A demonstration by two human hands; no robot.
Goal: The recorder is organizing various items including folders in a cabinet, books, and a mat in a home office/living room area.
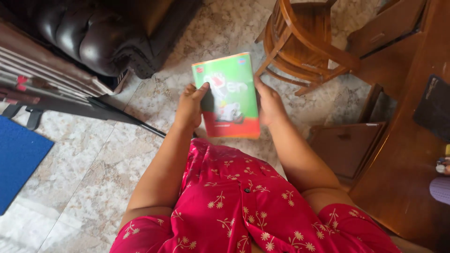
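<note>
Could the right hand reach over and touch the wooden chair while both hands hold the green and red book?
Probably yes. The right hand grips the book's right edge, and the wooden chair stands just beyond it with only bare floor between. It would have to let go of the book, leaving it to the left hand.

A home, prob. a living rm w/ a desk corner. Landmark: the dark leather sofa, tufted and padded, at upper left. Floor below it is marbled stone tile, beige and grey, typical of a house interior. Right of the sofa, across the floor, a rounded wooden chair in warm brown. Further right, well apart from the sofa, a polished wooden surface w/ drawers pulled open below its edge. Left of and below the sofa, a blue mat lies on the tile. Furniture is domestic throughout; person wears a red floral garment, casual indoor wear.
</note>
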